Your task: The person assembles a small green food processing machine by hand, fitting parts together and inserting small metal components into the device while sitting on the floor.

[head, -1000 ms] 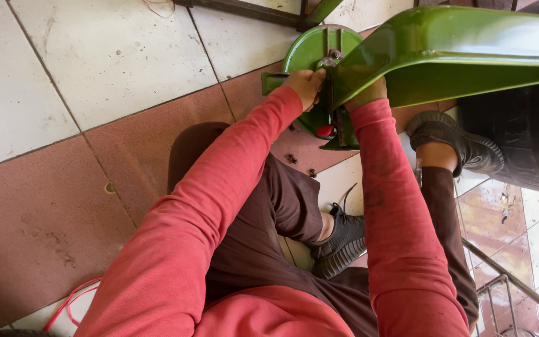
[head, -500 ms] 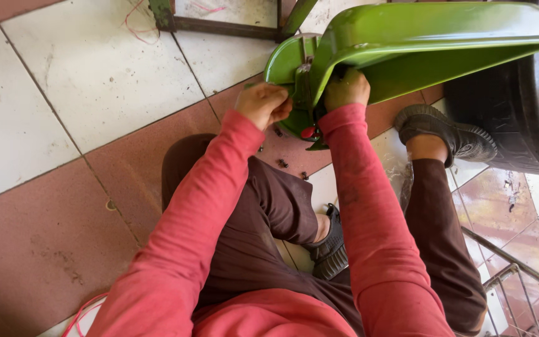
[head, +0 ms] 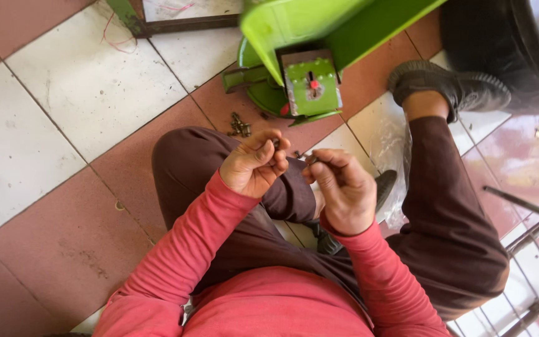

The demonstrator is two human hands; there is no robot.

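Hands are meeting at the centre of the frame, above our bent knee. We are curling our left hand around a small dark piece of hardware, too tiny to name, and we cannot tell which way it is pointing. We are pinching another small piece in the fingertips of our right hand. Just above, loose bolts are lying on the tiled floor, beside the green machine. Open floor is spreading across the left of the frame.

free: tiled floor at left | blocked ahead: green machine, bolt pile | right: shoe
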